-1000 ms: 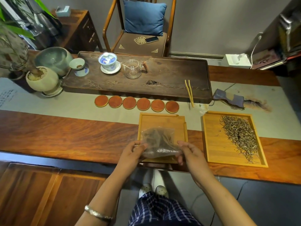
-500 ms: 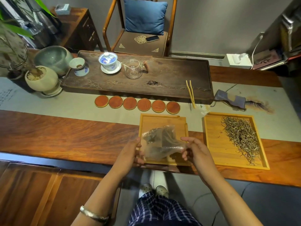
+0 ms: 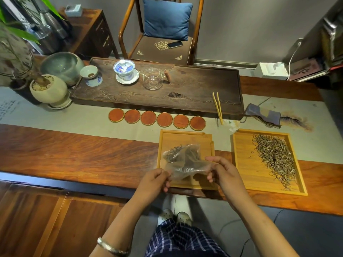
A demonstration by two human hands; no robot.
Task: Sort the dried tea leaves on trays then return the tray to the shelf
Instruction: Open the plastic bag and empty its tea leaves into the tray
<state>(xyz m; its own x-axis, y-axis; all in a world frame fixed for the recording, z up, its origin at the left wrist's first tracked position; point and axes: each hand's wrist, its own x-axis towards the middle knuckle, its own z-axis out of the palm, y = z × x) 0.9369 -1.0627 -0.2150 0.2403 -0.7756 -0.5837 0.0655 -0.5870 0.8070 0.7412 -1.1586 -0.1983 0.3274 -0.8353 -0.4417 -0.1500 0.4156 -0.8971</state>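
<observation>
A clear plastic bag (image 3: 182, 160) with a few dark tea leaves inside hangs just above the middle bamboo tray (image 3: 185, 139). My left hand (image 3: 154, 181) pinches the bag's lower left edge. My right hand (image 3: 223, 173) pinches its right edge. The bag is tilted, its far end raised over the tray. A second bamboo tray (image 3: 245, 164) lies to the right on the table, with a long pile of dried tea leaves (image 3: 274, 157) along its right side.
Behind the trays sit a row of several round red coasters (image 3: 156, 119) and a dark tea board (image 3: 194, 93) carrying a gaiwan (image 3: 124, 70), a glass pitcher (image 3: 153, 80) and bamboo tongs (image 3: 217, 106). Potted plants (image 3: 47, 89) stand at left, a folded cloth (image 3: 263, 115) at right.
The bag has been lifted and turned between my hands, its far end rising over the middle tray. Both hands shifted slightly along its near edge.
</observation>
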